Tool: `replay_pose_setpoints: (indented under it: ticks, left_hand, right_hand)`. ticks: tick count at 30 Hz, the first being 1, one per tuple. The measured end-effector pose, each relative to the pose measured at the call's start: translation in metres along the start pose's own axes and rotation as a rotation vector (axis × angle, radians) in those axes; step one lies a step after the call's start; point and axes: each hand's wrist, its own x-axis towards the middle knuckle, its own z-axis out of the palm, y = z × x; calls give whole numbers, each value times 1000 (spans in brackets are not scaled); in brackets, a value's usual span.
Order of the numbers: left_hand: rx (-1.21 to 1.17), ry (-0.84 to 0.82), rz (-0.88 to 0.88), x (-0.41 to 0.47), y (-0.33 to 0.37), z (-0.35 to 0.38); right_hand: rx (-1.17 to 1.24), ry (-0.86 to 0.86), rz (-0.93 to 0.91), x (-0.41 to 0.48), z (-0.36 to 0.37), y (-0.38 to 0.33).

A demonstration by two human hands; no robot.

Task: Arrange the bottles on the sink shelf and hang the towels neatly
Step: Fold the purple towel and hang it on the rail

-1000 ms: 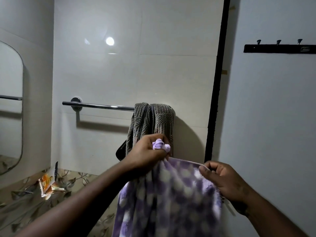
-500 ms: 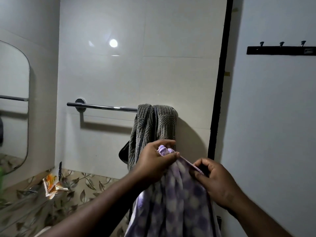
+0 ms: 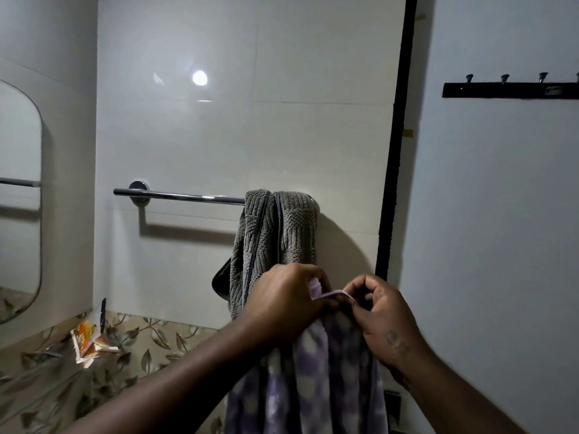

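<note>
The purple checked towel (image 3: 319,371), hanging at lower centre, looks soft, light and floppy, best held along its top hem, where the left hand (image 3: 282,302) clutches a bunched corner and the right hand (image 3: 380,316) pinches the edge, below the grey towel (image 3: 277,233) on the rail (image 3: 178,195).

a: do we find any readable text, number or brand in this view?
b: none. we log three marked surfaces only. the orange sachet (image 3: 86,343) at lower left carries print too small and blurred to read.
a: and on the wall at right?
b: the small label (image 3: 552,90) on the black hook rail (image 3: 501,90) is illegible. the dark mark on the back of the right hand (image 3: 383,319) is blurred; we cannot read it.
</note>
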Motion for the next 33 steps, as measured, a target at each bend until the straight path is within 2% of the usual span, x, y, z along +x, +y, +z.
replay_pose_setpoints:
  ticks: [2,4,6,7,9,12,14,18,21,24,26,28,31,33]
  left_hand:
    - [-25,104,-30,2,-2,-2]
    - [-126,194,-93,3,-5,-3]
    - [-204,251,-144,5,-10,-5]
    - [-219,239,-164,5,-14,-5]
    - [-308,99,-194,6,-21,-1]
    - [-519,-134,-159,4,-22,12]
    - [-578,-139,-93,2,-19,19]
    - [-461,18,-63,5,-17,19]
    - [-425,67,-95,5,-19,14]
    - [-465,85,-59,6,-20,8]
    - [-446,54,-37,9,-24,6]
    - [-332,-46,-33,9,-26,3]
    - [-20,-151,32,8,-22,2]
    - [34,-74,52,8,-18,1]
  right_hand:
    - [15,-59,40,-4,0,5]
    - [141,-118,156,-12,8,11]
    - [204,-91,214,-19,13,20]
    - [151,-34,205,-19,12,23]
    - [117,65,193,-15,9,21]
    - [213,66,157,-6,18,6]
    - [232,70,130,-3,25,-2]
    - [254,102,155,1,24,-3]
    - [230,-57,159,-1,21,3]
    - [-124,-183,112,-5,14,15]
    - [-312,-118,112,-6,9,19]
    - [-342,21,108,-6,4,15]
    - [-227,121,52,-1,1,-1]
    - [-99,98,25,0,5,-11]
